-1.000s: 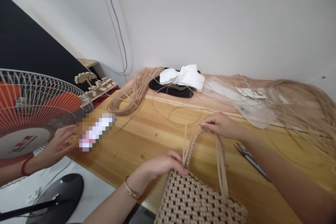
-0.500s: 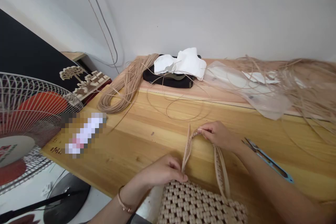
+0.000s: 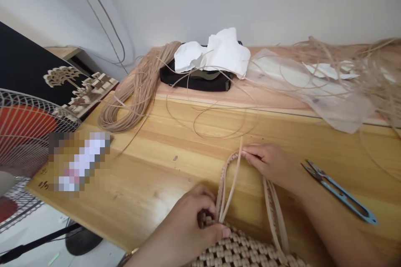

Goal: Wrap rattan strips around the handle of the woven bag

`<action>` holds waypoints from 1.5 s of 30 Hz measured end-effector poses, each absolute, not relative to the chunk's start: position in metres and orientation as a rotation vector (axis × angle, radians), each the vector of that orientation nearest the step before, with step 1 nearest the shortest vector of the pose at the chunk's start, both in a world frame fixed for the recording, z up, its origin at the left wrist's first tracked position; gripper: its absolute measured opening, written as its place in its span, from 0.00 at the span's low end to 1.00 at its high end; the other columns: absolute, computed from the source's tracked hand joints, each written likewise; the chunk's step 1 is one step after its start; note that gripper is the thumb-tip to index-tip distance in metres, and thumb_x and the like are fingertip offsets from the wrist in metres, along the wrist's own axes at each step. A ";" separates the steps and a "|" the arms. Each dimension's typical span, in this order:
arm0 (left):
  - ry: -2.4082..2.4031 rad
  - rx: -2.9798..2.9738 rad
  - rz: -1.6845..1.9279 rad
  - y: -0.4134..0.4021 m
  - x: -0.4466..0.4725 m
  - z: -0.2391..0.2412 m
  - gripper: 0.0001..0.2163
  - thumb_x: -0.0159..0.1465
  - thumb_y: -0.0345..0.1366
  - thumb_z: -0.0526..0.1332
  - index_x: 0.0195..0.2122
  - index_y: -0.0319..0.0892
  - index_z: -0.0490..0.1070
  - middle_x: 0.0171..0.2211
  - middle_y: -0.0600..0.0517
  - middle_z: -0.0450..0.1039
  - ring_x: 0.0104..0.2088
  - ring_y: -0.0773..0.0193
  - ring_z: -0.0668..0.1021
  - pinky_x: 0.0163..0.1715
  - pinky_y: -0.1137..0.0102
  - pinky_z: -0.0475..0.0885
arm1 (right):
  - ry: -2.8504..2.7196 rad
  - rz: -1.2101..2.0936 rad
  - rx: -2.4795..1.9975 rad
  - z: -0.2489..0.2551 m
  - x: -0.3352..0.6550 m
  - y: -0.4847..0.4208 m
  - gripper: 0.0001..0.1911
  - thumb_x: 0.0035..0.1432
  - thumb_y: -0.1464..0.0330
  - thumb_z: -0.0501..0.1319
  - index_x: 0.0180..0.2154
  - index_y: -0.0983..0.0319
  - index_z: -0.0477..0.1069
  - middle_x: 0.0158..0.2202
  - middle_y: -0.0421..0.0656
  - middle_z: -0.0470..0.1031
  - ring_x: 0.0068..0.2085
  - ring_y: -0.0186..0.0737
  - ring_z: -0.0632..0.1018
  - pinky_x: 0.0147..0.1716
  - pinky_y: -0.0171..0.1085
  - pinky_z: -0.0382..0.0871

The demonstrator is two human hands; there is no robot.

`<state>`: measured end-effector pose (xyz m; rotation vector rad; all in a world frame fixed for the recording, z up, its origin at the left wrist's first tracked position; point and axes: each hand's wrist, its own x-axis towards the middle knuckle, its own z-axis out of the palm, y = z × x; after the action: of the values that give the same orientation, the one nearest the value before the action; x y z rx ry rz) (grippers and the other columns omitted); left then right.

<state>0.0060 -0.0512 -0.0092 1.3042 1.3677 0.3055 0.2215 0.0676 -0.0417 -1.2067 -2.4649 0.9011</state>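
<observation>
Beige cord, plaited in a knobbly openwork, forms the woven bag [image 3: 232, 252] at the lower edge of the view, close to the person; whether it rests on the yellow-brown wooden tabletop [image 3: 156, 167] cannot be told. Over the last second the left hand [image 3: 188, 221] has shifted from a pinch at the foot of the arched, braided beige handle [image 3: 231, 159] to a fuller grasp of the bag's corner, thumb on the front face and fingers curled behind. Meanwhile, a flat, pale beige strand [image 3: 233, 183], earlier upright beside the handle's left leg, now slants across the arch, its tip close to the right hand [image 3: 266, 160], which pinches the handle's crown as before. For the work, this suggests a steadier bag, with the strand's upper end lying free, within easy reach of the right fingertips.
</observation>
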 end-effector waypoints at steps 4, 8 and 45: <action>1.341 1.379 0.291 -0.042 0.004 -0.004 0.10 0.50 0.38 0.68 0.28 0.41 0.69 0.38 0.53 0.66 0.39 0.63 0.70 0.38 0.72 0.63 | -2.420 0.955 -1.226 -0.041 0.221 0.068 0.17 0.60 0.67 0.49 0.28 0.61 0.73 0.25 0.41 0.75 0.27 0.37 0.72 0.27 0.33 0.59; 1.275 1.259 0.181 -0.033 0.005 -0.005 0.11 0.50 0.39 0.67 0.32 0.41 0.70 0.32 0.55 0.67 0.33 0.65 0.70 0.32 0.72 0.63 | -2.393 0.970 -1.252 -0.042 0.221 0.069 0.17 0.61 0.65 0.48 0.28 0.61 0.73 0.24 0.41 0.73 0.26 0.36 0.71 0.27 0.34 0.58; 0.999 0.663 0.350 0.001 0.034 -0.025 0.18 0.61 0.54 0.52 0.27 0.42 0.54 0.16 0.65 0.54 0.08 0.79 0.57 0.07 0.80 0.64 | -2.499 0.922 -1.222 -0.040 0.227 0.071 0.17 0.63 0.67 0.50 0.27 0.62 0.72 0.26 0.42 0.74 0.28 0.37 0.71 0.29 0.33 0.56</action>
<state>0.0338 0.0010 -0.0255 0.6625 0.9992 0.3496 0.2267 0.0709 -0.0399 -1.2220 -2.4992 0.9225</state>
